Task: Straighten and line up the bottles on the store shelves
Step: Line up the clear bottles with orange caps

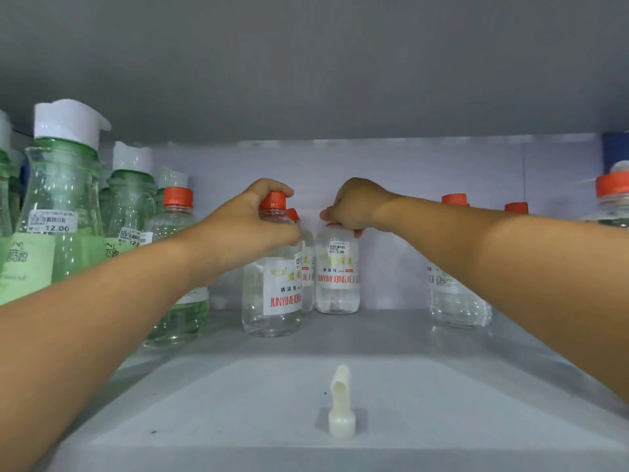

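Two hands reach to the middle of the frame on a grey shelf (pixel 408 386): the left hand (pixel 252 223) curls round the neck of a clear red-capped bottle (pixel 272 294), and the right hand (pixel 354 206) grips the cap end of a second bottle (pixel 337 277) just right of it. Green bottles (pixel 61 206) stand at the left edge, and a small white nozzle (pixel 341 407) lies at lower centre.

Clear, red-capped, white-labelled bottles (pixel 272 294) stand upright, loosely grouped, on the grey shelf (pixel 258 386).
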Demonstrator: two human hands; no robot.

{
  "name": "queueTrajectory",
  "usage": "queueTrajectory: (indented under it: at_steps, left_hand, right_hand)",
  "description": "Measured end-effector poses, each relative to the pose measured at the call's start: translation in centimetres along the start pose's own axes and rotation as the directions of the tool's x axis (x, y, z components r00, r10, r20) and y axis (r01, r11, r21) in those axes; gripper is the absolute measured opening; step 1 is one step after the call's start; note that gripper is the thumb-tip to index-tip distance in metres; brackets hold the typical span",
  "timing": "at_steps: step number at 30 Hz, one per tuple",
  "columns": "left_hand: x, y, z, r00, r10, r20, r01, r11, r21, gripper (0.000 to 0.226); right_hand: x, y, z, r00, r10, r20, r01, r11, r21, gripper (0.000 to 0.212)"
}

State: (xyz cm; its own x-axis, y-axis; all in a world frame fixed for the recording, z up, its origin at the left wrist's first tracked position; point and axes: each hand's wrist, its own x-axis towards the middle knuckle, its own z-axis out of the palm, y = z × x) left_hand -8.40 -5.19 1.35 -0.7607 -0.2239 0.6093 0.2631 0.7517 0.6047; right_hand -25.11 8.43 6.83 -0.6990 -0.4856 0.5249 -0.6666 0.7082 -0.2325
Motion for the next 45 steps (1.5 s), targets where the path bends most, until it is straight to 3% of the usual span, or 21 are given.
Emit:
queueTrajectory:
  at_steps: [5,10,13,16,20,23,26,28,31,45]
  left_hand:
    - [0.0,-0.3,0.9,0.999,0.046,-0.017,-0.047,0.996,-0.081,0.053]
    - [0.0,-0.4,1.3,0.996,0.067,0.052,-0.058,0.984,-0.166,0.064]
    - [-0.4,0.0,1.9,0.991,0.128,0.044,-0.118,0.976,-0.184,0.064]
    - [-0.8,1.0,2.9,0.983,0.163,0.083,-0.142,0.966,-0.215,0.067]
    - [-0.7,3.2,4.3,0.974,0.142,0.179,-0.124,0.986,-0.109,0.050]
    - [0.2,4.6,4.2,0.957,0.103,0.272,-0.123,0.991,0.058,0.049]
    - [1.0,5.4,3.4,0.944,0.030,0.328,-0.065,0.993,0.094,0.044]
    - [0.9,5.2,3.6,0.952,0.015,0.305,-0.047,0.994,0.096,0.047]
    - [0.5,4.2,4.2,0.977,0.060,0.202,-0.088,0.987,0.131,0.064]
    - [0.8,1.8,1.5,0.981,0.004,0.195,-0.028,0.992,0.121,0.071]
  right_hand:
    - [-0.9,0.1,-0.5,0.999,-0.018,0.049,0.020,0.999,-0.048,0.047]
    - [-3.3,0.8,-7.4,1.000,0.001,-0.027,-0.004,0.992,-0.122,0.045]
    - [-6.3,3.4,-11.3,0.992,0.119,-0.050,-0.129,0.935,-0.331,0.045]
    - [-8.4,6.4,-12.2,0.950,0.308,0.051,-0.257,0.866,-0.429,0.059]
    - [-10.2,7.3,-11.0,0.896,0.368,0.249,-0.290,0.909,-0.298,0.075]
    - [-10.2,6.8,-10.0,0.935,0.277,0.220,-0.214,0.939,-0.271,0.058]
    - [-8.7,7.1,-9.2,0.928,0.206,0.311,-0.204,0.978,-0.041,0.043]
    - [-8.0,7.1,-8.6,0.909,0.200,0.367,-0.237,0.970,0.059,0.037]
    - [-7.2,6.8,-7.0,0.892,0.167,0.419,-0.259,0.951,0.171,0.047]
    - [-3.6,5.6,-3.9,0.898,0.128,0.420,-0.259,0.927,0.270,0.045]
